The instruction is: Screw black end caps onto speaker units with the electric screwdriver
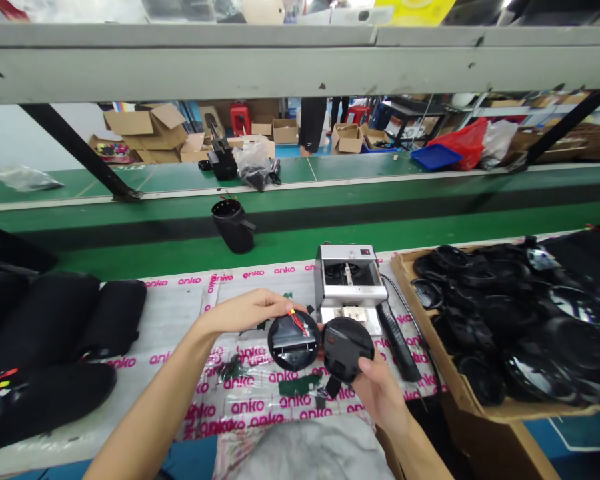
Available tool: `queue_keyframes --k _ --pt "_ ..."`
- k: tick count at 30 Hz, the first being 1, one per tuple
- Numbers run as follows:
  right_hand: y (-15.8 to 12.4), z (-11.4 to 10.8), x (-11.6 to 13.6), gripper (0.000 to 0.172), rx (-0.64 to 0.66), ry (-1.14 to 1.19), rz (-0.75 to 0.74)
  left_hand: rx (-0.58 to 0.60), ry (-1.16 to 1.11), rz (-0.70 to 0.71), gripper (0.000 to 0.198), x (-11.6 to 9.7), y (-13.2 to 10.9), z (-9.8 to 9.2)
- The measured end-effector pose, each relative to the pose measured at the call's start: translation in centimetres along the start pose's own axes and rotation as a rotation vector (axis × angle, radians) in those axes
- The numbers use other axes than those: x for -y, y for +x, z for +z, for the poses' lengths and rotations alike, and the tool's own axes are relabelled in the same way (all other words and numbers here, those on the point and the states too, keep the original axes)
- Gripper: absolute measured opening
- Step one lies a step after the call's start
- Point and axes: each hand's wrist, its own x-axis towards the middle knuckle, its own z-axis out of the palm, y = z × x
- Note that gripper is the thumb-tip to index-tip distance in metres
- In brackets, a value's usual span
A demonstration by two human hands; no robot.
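My left hand (250, 310) grips a round black disc part (293, 341) by its upper edge; red and yellow wires show on its inner face. My right hand (377, 387) holds a second round black cap (349, 348) from below, with a small red mark on it. The two round parts sit side by side and nearly touch, just above the wrapped bench top. A small metal press fixture (349, 283) stands directly behind them.
A cardboard box (447, 363) full of several black round parts lies to the right. Black cylindrical bodies (55, 320) lie at the left. A black cylinder (233, 227) stands on the green conveyor belt (330, 227). A black tool (397, 337) lies beside the fixture.
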Motion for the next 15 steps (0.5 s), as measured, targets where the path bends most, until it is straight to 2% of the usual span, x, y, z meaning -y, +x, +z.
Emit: queue_keyframes --k 4,6,9,15 --pt "-0.3 -0.2 -0.7 0.064 0.002 0.0 0.016 -0.031 0.379 0.069 0.038 -2.6 -0.7 1.4" --pt "-0.4 -0.2 -1.0 0.064 0.0 0.032 0.023 0.008 0.489 0.078 0.039 -3.6 -0.9 2.0" --pt "-0.6 -0.2 -1.3 0.064 -0.013 0.053 0.027 0.097 0.502 0.1 0.041 -4.1 -0.8 1.9" --pt "-1.0 -0.2 -1.4 0.068 -0.03 0.059 0.033 0.152 0.413 0.09 0.044 -3.7 -0.7 0.6"
